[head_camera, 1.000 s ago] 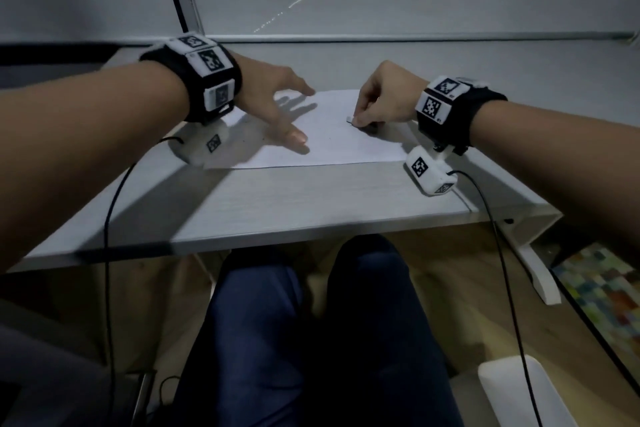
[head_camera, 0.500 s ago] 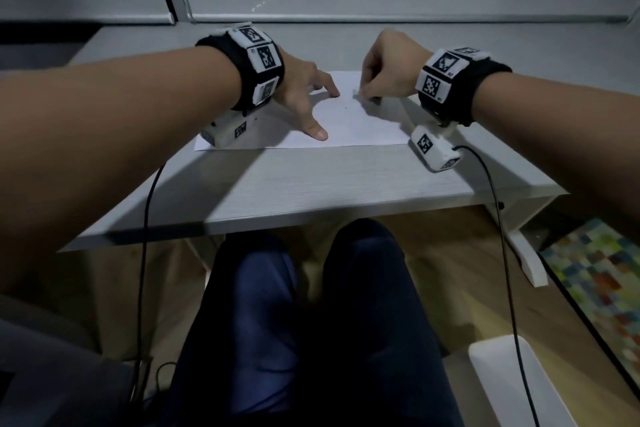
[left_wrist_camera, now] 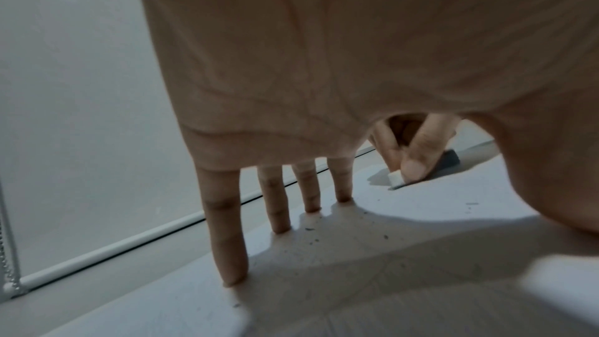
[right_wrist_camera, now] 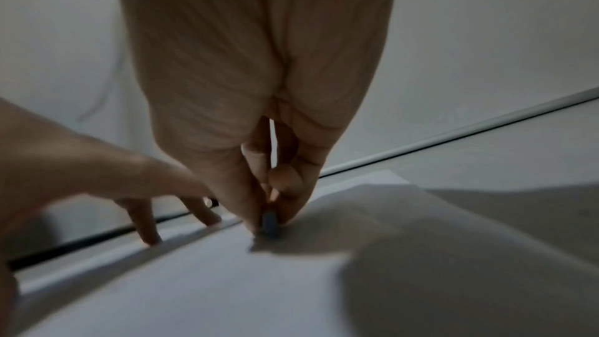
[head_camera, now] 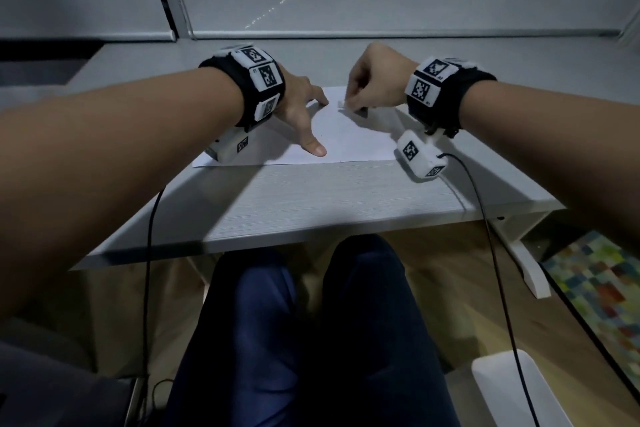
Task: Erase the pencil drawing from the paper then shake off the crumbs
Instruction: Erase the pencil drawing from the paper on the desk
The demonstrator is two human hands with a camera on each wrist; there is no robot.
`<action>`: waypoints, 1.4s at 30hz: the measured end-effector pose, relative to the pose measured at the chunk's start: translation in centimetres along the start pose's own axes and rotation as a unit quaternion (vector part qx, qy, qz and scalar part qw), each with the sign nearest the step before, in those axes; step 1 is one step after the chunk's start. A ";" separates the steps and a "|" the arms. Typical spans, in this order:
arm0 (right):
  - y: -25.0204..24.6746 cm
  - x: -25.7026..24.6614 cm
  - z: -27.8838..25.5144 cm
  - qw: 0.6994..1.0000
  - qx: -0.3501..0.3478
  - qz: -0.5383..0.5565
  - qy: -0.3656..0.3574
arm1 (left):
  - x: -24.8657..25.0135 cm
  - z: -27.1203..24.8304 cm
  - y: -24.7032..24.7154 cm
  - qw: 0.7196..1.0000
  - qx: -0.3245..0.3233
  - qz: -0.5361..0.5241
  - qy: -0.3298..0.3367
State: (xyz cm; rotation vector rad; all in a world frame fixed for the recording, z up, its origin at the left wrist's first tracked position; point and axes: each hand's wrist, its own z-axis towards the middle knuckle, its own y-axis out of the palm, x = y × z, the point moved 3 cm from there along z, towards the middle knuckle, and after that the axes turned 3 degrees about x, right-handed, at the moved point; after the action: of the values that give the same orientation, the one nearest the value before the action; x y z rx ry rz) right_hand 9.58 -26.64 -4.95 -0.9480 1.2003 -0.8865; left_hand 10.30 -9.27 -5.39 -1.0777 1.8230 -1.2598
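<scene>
A white sheet of paper (head_camera: 349, 139) lies flat on the grey desk (head_camera: 311, 204). My left hand (head_camera: 301, 111) presses on the sheet's left part with fingers spread and straight; in the left wrist view the fingertips (left_wrist_camera: 231, 278) touch the paper (left_wrist_camera: 372, 253). My right hand (head_camera: 372, 83) pinches a small eraser (head_camera: 342, 104) with a white end and a dark sleeve, tip down on the paper near its far edge. The left wrist view shows the eraser (left_wrist_camera: 397, 178) and dark crumbs (left_wrist_camera: 311, 229) scattered on the sheet. From the right wrist, the eraser (right_wrist_camera: 269, 222) sits between thumb and fingers.
The desk's front edge runs across the head view above my knees (head_camera: 304, 322). A window sill (head_camera: 346, 35) borders the desk's far side. Black cables (head_camera: 485, 218) hang from both wrist cameras. A white object (head_camera: 512, 388) and a colourful rug (head_camera: 599, 295) lie on the floor at right.
My right hand has moved the eraser farther up the paper toward its far edge. The left hand keeps pressing the sheet; the head view shifted slightly.
</scene>
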 end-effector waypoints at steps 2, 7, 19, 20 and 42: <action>0.9 0.0 -0.1 1.000 -0.009 0.003 -0.005 | -0.1 0.2 0.1 1.000 0.006 -0.002 -0.004; -0.1 1.5 0.7 0.997 -0.005 -0.073 0.037 | -0.3 0.1 0.3 1.000 0.014 -0.011 -0.012; 1.8 -1.7 2.5 0.999 0.004 -0.042 0.009 | -1.0 0.3 0.9 0.999 0.030 0.011 -0.019; 1.4 -1.0 2.4 0.999 -0.002 -0.051 0.019 | -1.0 0.3 0.9 0.999 0.030 0.008 -0.021; -4.2 5.1 -2.2 0.982 0.061 -0.009 0.176 | -3.2 -0.7 -0.5 0.999 0.028 -0.024 0.023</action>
State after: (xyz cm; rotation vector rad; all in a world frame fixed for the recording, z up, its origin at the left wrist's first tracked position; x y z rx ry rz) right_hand 7.95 -33.10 -3.02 -0.7214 1.4193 -1.1618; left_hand 11.22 -6.25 -4.45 -1.0751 1.7939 -1.3651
